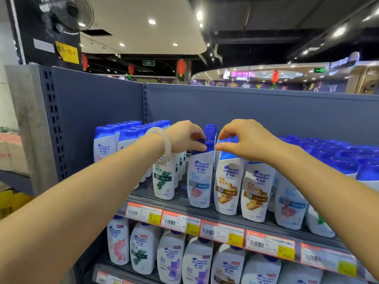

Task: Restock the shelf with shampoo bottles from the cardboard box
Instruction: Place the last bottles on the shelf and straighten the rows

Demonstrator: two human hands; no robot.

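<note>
Both my arms reach to the top shelf (176, 203) of white shampoo bottles with blue caps. My left hand (185, 137), with a pale bangle on the wrist, pinches the dark blue cap of a pink-flower bottle (200, 179) at the shelf's front. My right hand (244, 140) rests its fingertips on the blue cap of the neighbouring ginger-label bottle (227, 185). A second ginger-label bottle (256, 191) stands to its right. The cardboard box is out of view.
More shampoo rows fill the top shelf left (114, 144) and right (338, 160). A lower shelf (184, 261) holds larger bottles under orange price tags (223, 231). A grey back panel (246, 111) rises behind. Stacked goods (10, 152) sit at far left.
</note>
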